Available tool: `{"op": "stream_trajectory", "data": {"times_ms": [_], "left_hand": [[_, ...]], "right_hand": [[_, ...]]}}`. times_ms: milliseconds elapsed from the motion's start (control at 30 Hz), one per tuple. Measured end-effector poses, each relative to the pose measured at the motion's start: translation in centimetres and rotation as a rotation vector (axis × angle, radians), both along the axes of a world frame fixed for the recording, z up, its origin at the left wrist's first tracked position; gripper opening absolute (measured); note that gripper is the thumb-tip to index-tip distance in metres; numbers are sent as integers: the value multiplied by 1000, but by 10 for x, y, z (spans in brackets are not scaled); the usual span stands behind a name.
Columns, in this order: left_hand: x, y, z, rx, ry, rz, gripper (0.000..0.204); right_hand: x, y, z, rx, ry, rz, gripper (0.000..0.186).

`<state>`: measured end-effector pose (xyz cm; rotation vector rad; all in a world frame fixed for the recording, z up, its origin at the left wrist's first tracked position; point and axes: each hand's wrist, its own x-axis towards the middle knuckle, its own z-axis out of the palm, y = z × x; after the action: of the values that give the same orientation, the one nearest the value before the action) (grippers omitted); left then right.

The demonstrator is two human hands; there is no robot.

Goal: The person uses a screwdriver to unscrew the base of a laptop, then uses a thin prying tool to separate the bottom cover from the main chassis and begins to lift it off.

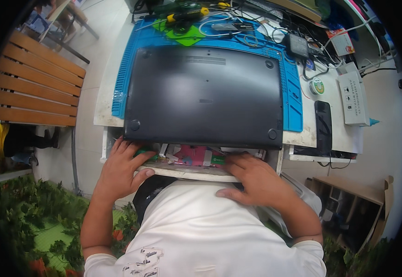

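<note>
A large black laptop (pixel 205 97) lies upside down on a blue work mat (pixel 293 107), its bottom cover and rubber feet facing up. Below its near edge, a drawer (pixel 196 174) is pulled out toward me, with pink, white and green items (pixel 189 154) inside. My left hand (pixel 126 164) reaches over the drawer's left end, fingers spread, their tips close to the laptop's near left corner. At the drawer's right side, my right hand (pixel 251 175) has its fingers stretched over the contents and its thumb outside the front. Some right fingertips are hard to make out. I see nothing held in either hand.
Behind the laptop lie a yellow-and-black tool (pixel 187 15), cables and a black power adapter (pixel 297 46). To the right are a solder spool (pixel 317 86), a black phone (pixel 323 127) and a white box (pixel 352 99). A slatted wooden bench (pixel 39 83) stands at left.
</note>
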<state>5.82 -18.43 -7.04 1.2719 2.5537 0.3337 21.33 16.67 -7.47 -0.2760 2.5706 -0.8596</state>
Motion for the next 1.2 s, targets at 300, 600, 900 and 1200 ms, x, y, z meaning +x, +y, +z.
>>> {"op": "stream_trajectory", "data": {"times_ms": [300, 600, 900, 1200], "left_hand": [[-7, -8, -18, -80, 98, 176, 61], [-13, -12, -28, 170, 94, 204, 66], [-12, -8, -29, 179, 148, 187, 72], [-12, -12, -33, 195, 153, 184, 71]], "right_hand": [[-9, -20, -8, 65, 31, 29, 101], [19, -19, -6, 144, 211, -207, 85], [16, 3, -16, 191, 290, -129, 83], [16, 3, -9, 151, 168, -115, 74]]}}
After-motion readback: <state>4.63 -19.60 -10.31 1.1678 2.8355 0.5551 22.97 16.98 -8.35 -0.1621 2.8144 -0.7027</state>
